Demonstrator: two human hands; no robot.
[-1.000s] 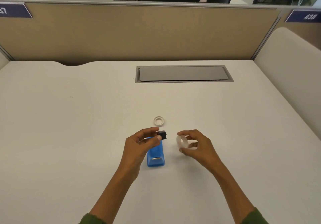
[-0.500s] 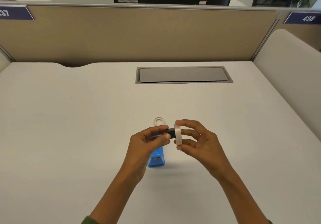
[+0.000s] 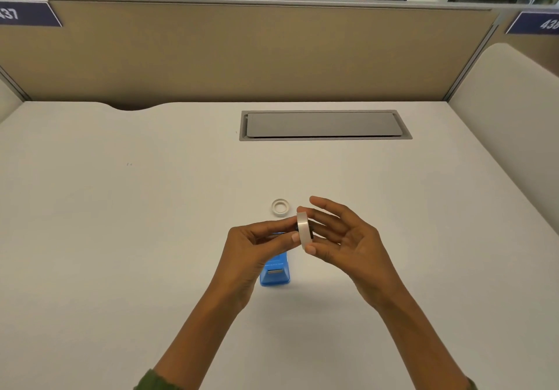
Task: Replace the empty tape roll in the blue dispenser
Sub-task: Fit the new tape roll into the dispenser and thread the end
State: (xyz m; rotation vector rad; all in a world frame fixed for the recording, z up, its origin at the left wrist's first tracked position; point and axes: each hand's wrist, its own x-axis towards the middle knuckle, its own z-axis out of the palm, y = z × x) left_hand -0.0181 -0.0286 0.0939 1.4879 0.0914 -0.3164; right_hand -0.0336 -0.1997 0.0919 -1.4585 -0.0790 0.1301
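Note:
The blue dispenser [image 3: 276,271] stands on the white desk [image 3: 121,238], partly hidden behind my left hand [image 3: 254,247]. My left hand pinches a small black spindle [image 3: 311,228], almost wholly hidden inside the new tape roll [image 3: 304,228]. The roll is whitish, held on edge above the dispenser. My right hand [image 3: 341,238] holds the roll by its rim between thumb and fingers, palm turned toward the left hand. The empty white core [image 3: 280,207] lies flat on the desk just behind the hands.
A grey cable hatch [image 3: 325,124] is set into the desk further back. A tan partition [image 3: 242,54] closes the far edge, and a pale side panel [image 3: 514,111] stands at the right.
My hands came together from apart. The roll has slid over the black spindle, which now hardly shows. Both hands have lifted slightly above the dispenser.

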